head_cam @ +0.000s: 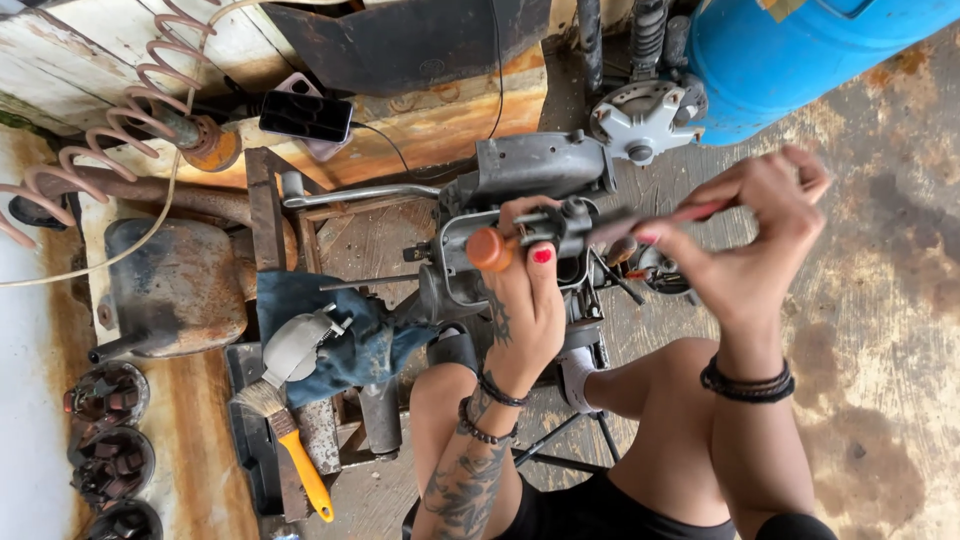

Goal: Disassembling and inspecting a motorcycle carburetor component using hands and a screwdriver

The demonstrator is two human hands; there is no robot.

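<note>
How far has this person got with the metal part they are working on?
Done: the grey metal assembly sits stripped and open on the bench, with loose parts set aside. In hand: the left hand grips it by an orange knob, and the right hand works a red-handled tool in. Left: the paintbrush lies unused.

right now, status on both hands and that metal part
Left hand shut on orange-knobbed tool at grey metal assembly. Right hand pinching thin red-handled tool. Blue rag, brush lying nearby.
</note>
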